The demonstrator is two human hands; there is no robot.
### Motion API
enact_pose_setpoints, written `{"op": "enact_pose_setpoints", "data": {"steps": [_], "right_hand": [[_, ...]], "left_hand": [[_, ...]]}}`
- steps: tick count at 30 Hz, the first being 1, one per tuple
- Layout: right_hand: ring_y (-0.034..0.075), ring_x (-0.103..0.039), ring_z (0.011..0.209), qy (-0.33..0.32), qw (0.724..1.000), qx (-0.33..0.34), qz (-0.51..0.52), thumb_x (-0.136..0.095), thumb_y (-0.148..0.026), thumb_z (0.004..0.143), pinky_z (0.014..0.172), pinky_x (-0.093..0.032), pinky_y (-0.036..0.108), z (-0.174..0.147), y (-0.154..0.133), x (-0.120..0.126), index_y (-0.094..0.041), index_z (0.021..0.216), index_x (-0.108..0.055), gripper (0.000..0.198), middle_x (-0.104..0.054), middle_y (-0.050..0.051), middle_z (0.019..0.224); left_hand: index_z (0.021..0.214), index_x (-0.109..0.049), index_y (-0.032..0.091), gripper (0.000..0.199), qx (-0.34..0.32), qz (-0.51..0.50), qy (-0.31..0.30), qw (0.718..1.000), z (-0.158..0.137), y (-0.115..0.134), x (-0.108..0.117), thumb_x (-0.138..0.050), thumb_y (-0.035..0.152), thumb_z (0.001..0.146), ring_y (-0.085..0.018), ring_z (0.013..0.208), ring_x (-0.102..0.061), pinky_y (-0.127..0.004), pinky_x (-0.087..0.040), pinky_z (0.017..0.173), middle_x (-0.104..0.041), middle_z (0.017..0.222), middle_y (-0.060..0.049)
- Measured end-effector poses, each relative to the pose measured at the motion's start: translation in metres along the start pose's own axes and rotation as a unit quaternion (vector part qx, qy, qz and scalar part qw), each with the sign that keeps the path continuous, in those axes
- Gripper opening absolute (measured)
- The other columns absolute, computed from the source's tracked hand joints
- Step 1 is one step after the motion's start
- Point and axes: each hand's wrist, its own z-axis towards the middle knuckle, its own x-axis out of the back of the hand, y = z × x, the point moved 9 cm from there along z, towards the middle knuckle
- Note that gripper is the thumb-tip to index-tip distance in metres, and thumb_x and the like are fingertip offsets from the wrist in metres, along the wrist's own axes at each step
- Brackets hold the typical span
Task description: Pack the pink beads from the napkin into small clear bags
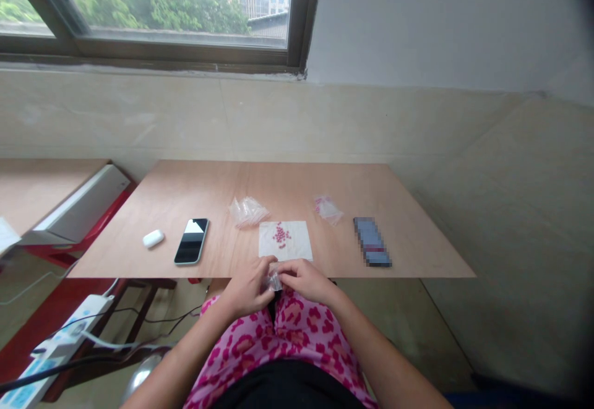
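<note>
Between my two hands, at the table's front edge, is a small clear plastic bag (275,281). My left hand (250,285) has its fingers closed on the bag's left side. My right hand (304,278) pinches it from the right, fingertips close to those of the left. Just beyond the hands lies a white paper sheet (297,245) with several small pinkish-red beads (281,234) scattered on it. A heap of clear plastic bags (248,211) sits behind the sheet to the left. To the right behind it rests a clear bag with pink bits (327,209).
A phone (192,242) and a white earbud case (153,239) lie on the left of the wooden table (417,248). Another phone (372,242), blurred out, lies on the right. Below left are a power strip (69,341), cables and a red seat. A window is above.
</note>
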Motion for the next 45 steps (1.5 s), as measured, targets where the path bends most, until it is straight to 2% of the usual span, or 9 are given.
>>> {"op": "enact_pose_setpoints", "data": {"steps": [5,10,16,21,25,30,37,40,45], "right_hand": [[0.017,-0.063,0.078,0.01,0.999,0.029,-0.029,-0.05,-0.009,0.079,0.075,-0.046,0.024,0.003,0.001,0.002,-0.018,0.08,-0.075,0.027,-0.072,0.001,0.084],[0.016,-0.061,0.075,0.048,0.996,0.019,-0.067,-0.051,-0.011,0.083,0.071,-0.044,0.023,0.002,0.005,0.008,-0.018,0.08,-0.074,0.024,-0.07,0.001,0.083],[0.015,-0.06,0.066,-0.021,0.999,-0.028,0.03,-0.053,-0.022,0.092,0.062,-0.047,0.023,0.002,0.011,-0.014,-0.017,0.079,-0.069,0.021,-0.067,0.002,0.074],[0.014,-0.059,0.067,-0.03,0.999,0.003,0.02,-0.055,-0.015,0.087,0.062,-0.046,0.021,0.003,0.006,-0.019,-0.016,0.072,-0.066,0.018,-0.065,0.0,0.072],[0.013,-0.06,0.063,-0.019,0.999,-0.005,0.027,-0.053,-0.012,0.086,0.063,-0.048,0.022,0.002,0.015,-0.014,-0.016,0.081,-0.072,0.02,-0.069,0.001,0.076],[0.021,-0.067,0.082,0.014,0.999,-0.013,0.026,-0.063,-0.028,0.089,0.078,-0.053,0.03,0.002,0.016,0.002,-0.016,0.099,-0.079,0.022,-0.077,0.005,0.093],[0.027,-0.069,0.094,0.097,0.994,-0.04,-0.013,-0.075,-0.037,0.083,0.088,-0.055,0.04,0.001,0.025,0.033,-0.017,0.128,-0.073,0.049,-0.079,0.01,0.106],[0.025,-0.068,0.086,0.105,0.993,-0.036,-0.048,-0.076,-0.036,0.084,0.083,-0.055,0.038,0.0,0.023,0.035,-0.018,0.128,-0.073,0.047,-0.079,0.009,0.102],[0.021,-0.065,0.079,0.088,0.993,-0.037,-0.069,-0.072,-0.033,0.087,0.076,-0.051,0.032,-0.001,0.014,0.026,-0.019,0.129,-0.073,0.044,-0.078,0.007,0.102]], "left_hand": [[0.133,-0.046,0.02,0.053,0.017,-0.004,-0.001,1.0,0.0,-0.005,0.002,-0.066,0.031,0.086,-0.03,0.105,-0.065,-0.042,-0.052,0.09,-0.064,0.118,-0.013],[0.133,-0.046,0.019,0.055,0.035,0.01,0.01,0.999,-0.001,-0.018,0.007,-0.06,0.02,0.08,-0.029,0.099,-0.065,-0.041,-0.053,0.086,-0.066,0.111,-0.011],[0.127,-0.049,0.019,0.044,0.023,-0.001,-0.002,1.0,-0.001,-0.007,0.002,-0.054,0.018,0.083,-0.028,0.097,-0.065,-0.039,-0.053,0.084,-0.066,0.107,-0.01],[0.127,-0.049,0.019,0.048,0.017,-0.01,-0.007,1.0,0.0,-0.001,-0.002,-0.058,0.019,0.08,-0.029,0.096,-0.066,-0.039,-0.054,0.082,-0.067,0.105,-0.01],[0.133,-0.046,0.02,0.054,0.011,-0.012,-0.01,1.0,0.0,-0.006,-0.002,-0.062,0.024,0.082,-0.03,0.1,-0.067,-0.042,-0.054,0.086,-0.067,0.112,-0.013],[0.143,-0.039,0.018,0.069,0.023,-0.005,-0.013,1.0,-0.003,-0.023,-0.001,-0.061,0.018,0.078,-0.031,0.11,-0.064,-0.044,-0.053,0.093,-0.061,0.129,-0.017],[0.138,-0.045,0.017,0.047,0.075,0.004,0.065,0.995,-0.002,-0.044,0.015,-0.048,0.018,0.091,-0.024,0.089,-0.064,-0.041,-0.054,0.085,-0.063,0.102,-0.008],[0.135,-0.047,0.018,0.045,0.062,0.013,0.094,0.994,0.0,-0.04,0.021,-0.049,0.018,0.091,-0.026,0.098,-0.063,-0.046,-0.054,0.09,-0.062,0.108,-0.01],[0.142,-0.043,0.02,0.064,-0.01,0.012,0.076,0.997,0.002,-0.014,0.022,-0.058,0.014,0.08,-0.033,0.135,-0.048,-0.052,-0.043,0.112,-0.047,0.143,-0.017]]}}
